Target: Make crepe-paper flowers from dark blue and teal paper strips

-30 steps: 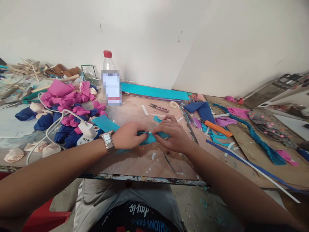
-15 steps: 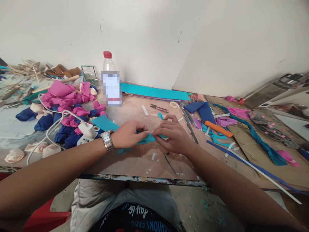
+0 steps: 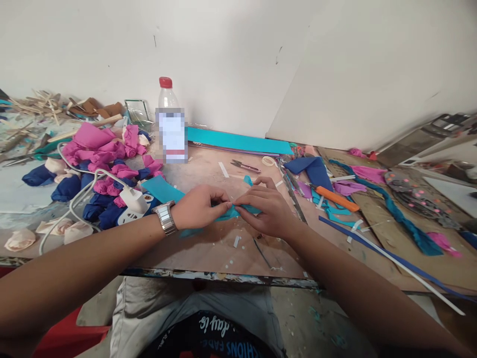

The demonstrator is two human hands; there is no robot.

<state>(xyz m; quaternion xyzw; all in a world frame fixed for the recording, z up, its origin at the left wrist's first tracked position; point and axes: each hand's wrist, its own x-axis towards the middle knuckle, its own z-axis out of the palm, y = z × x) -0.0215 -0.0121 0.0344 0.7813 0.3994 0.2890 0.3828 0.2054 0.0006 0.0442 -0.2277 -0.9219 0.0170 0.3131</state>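
Near the middle of the table, my left hand [image 3: 201,206] pinches a strip of turquoise crepe paper [image 3: 162,189], whose wide end sticks out behind the wrist to the upper left. My right hand [image 3: 264,206] meets it fingertip to fingertip and pinches the gathered part of the same strip; its index finger is bent up. A bit of turquoise shows beneath the right fingers. The exact fold between the fingertips is hidden. A small turquoise piece [image 3: 248,180] lies just behind the right hand.
Pink, blue and cream paper flowers [image 3: 93,144] with a white cable and power strip [image 3: 134,201] crowd the left. Behind stand a red-capped bottle [image 3: 166,92] and snips [image 3: 245,166]. An orange cutter [image 3: 337,198] and paper strips lie right.
Both hands stay in nearly the same place. The right fingers have shifted slightly on the turquoise paper, and more of it shows under them.
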